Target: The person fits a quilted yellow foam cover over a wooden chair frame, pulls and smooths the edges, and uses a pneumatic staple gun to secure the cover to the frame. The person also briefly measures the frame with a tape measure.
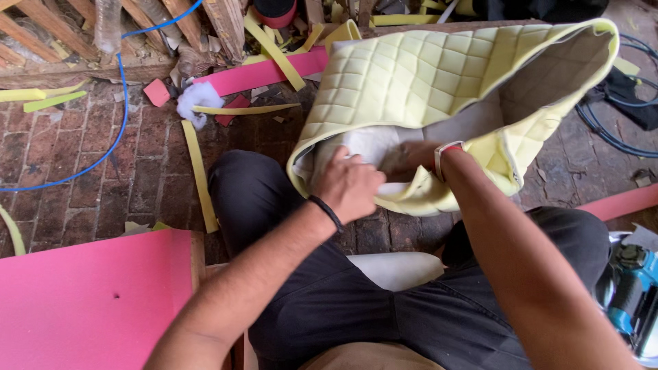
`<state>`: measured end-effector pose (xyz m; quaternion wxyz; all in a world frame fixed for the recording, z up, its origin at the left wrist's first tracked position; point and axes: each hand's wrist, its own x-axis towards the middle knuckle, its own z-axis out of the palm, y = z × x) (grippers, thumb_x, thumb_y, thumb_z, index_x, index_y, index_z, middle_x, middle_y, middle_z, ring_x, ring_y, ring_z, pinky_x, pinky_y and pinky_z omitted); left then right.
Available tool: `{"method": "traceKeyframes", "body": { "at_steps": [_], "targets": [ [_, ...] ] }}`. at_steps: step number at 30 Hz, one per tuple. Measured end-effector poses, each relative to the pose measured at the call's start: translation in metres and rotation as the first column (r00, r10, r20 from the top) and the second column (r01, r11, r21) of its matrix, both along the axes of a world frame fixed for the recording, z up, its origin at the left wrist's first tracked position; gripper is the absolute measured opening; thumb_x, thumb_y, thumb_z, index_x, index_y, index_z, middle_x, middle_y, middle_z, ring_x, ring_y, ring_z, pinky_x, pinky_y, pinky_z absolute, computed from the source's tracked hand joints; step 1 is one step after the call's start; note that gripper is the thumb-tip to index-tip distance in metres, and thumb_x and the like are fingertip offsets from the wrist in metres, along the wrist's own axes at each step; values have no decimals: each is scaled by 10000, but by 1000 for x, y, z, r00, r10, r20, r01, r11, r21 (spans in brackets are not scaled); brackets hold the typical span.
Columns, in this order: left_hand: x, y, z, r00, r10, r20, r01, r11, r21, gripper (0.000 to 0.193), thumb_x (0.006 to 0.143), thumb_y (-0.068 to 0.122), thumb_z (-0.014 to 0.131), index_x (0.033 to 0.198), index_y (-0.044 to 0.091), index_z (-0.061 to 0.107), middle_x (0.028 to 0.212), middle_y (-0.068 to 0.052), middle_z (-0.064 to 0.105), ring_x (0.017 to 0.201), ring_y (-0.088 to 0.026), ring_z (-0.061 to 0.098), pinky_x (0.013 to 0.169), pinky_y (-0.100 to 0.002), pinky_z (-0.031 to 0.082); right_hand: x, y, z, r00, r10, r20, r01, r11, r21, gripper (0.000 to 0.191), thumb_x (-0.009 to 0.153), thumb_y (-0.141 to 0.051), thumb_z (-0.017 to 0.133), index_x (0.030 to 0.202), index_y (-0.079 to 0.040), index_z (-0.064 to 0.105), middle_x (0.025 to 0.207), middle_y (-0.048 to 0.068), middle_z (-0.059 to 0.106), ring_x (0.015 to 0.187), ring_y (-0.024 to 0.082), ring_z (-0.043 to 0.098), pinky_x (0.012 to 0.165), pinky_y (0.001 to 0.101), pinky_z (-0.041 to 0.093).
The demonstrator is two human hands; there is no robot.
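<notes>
at frame centre the left hand (351, 185) pinches the rim of the yellow quilted cover (418, 85), holding its mouth open; the right hand (410, 159) is buried in white stuffing (370, 145), its grip unseen. filling should be pushed deep and evenly.

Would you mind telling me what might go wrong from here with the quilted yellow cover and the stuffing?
The right hand is inside the yellow quilted cover, so the white stuffing may bunch unseen. The left hand pinches the opening's edge, which might slip. A loose tuft of stuffing on the brick floor hints at dirt pickup.
</notes>
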<state>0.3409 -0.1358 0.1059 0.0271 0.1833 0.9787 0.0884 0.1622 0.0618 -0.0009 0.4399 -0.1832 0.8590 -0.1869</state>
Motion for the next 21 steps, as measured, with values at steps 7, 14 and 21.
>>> {"method": "traceKeyframes", "body": {
  "at_steps": [7,14,21],
  "targets": [
    [-23,-11,26,834,12,-552,140,962,233,78,873,90,674,819,122,719,786,-41,702,835,-222,619,939,-486,434,0,-65,-28,994,46,97,-11,943,-332,531,880,-294,742,1352,-74,641,1350,138,672,1200,250,636,1043,370,493],
    [-9,-46,-5,982,67,-177,0,935,354,67,761,112,729,826,111,710,817,-44,707,816,-229,611,831,-455,418,61,-73,-76,983,69,168,12,898,-439,477,896,-327,682,1328,-123,684,1353,98,691,1220,244,637,1069,378,482],
    [-10,-55,-62,989,144,-43,-123,941,314,146,829,46,698,928,142,747,865,-10,735,847,-200,636,812,-398,479,16,27,-81,992,81,96,-60,976,-207,445,913,-359,622,1304,-172,726,1356,58,711,1239,238,639,1095,386,471]
  ]
}}
